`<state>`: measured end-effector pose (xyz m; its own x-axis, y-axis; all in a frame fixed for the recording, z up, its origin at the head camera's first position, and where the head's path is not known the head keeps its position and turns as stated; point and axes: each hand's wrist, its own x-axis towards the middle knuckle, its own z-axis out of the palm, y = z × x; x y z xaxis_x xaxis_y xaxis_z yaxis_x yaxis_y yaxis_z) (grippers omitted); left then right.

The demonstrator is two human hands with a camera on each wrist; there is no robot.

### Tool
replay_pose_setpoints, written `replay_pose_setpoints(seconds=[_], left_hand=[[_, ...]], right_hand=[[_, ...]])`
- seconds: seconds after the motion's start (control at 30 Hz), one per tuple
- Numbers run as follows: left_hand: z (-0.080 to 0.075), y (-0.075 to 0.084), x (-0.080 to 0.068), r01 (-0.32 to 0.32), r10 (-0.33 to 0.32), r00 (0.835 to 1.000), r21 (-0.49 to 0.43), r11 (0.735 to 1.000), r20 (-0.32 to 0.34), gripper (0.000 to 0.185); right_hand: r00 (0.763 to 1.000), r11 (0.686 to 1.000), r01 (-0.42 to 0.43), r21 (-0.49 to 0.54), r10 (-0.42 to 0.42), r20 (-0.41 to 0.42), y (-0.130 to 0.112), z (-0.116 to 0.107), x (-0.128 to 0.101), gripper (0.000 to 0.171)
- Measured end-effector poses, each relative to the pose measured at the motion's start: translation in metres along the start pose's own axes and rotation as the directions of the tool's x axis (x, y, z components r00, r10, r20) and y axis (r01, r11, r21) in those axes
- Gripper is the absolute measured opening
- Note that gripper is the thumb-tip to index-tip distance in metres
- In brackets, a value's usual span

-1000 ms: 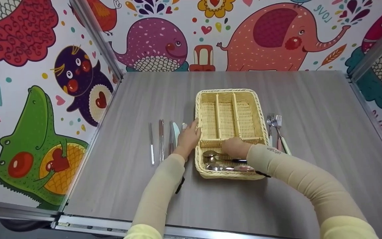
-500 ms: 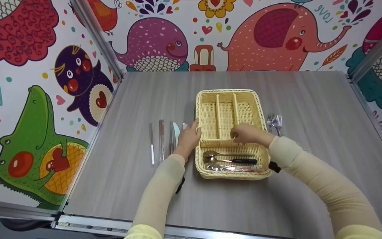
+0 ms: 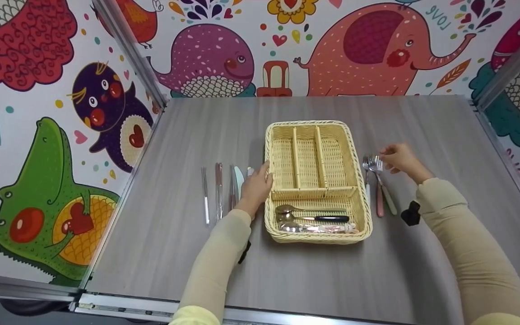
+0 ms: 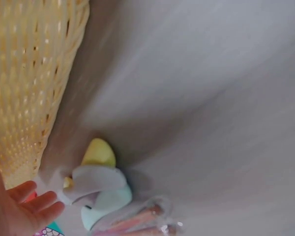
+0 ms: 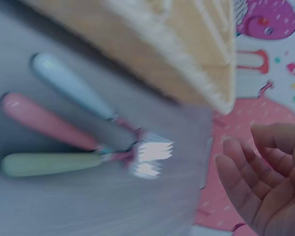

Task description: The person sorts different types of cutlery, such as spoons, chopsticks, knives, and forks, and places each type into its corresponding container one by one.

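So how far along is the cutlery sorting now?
Done: spoons lie in the near compartment of the basket. In hand: nothing held; the right hand is beside the forks on the table, empty, and the left hand rests against the basket's left rim. Left: the forks, plus the knives and chopsticks; the three long compartments are empty.
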<state>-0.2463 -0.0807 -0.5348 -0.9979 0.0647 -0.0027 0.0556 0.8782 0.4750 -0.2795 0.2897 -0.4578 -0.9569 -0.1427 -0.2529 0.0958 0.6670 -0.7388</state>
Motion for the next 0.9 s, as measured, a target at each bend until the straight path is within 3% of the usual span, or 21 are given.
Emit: replay_pose_setpoints(seconds=[0.2,0.33,0.47,0.63,0.9], left_hand=[[0.0,0.0,0.0,0.006,-0.006,1.0,0.013,1.0,0.014,0.045],[0.0,0.001,0.0,0.007,-0.008,1.0,0.015,1.0,0.011,0.045],[-0.001,0.001,0.0,0.002,-0.002,1.0,0.006,1.0,0.015,0.045],[-0.001,0.001,0.0,0.005,-0.005,1.0,0.005,1.0,0.012,0.045],[0.001,-0.001,0.0,0.004,-0.004,1.0,-0.005,1.0,-0.002,0.045]], right_hand=[[0.99,0.99,-0.143,-0.013,0.143,-0.019,0.039,0.01,-0.003,0.029],[0.977,0.976,-0.21,-0.055,0.211,0.012,0.056,0.019,-0.005,0.025],[0.964,0.966,-0.257,-0.032,0.259,0.06,0.068,0.026,-0.005,0.019],[0.956,0.959,-0.284,-0.006,0.284,0.072,0.072,0.031,-0.004,0.008],[0.95,0.952,-0.307,0.003,0.306,0.065,0.066,0.035,-0.006,0.007]])
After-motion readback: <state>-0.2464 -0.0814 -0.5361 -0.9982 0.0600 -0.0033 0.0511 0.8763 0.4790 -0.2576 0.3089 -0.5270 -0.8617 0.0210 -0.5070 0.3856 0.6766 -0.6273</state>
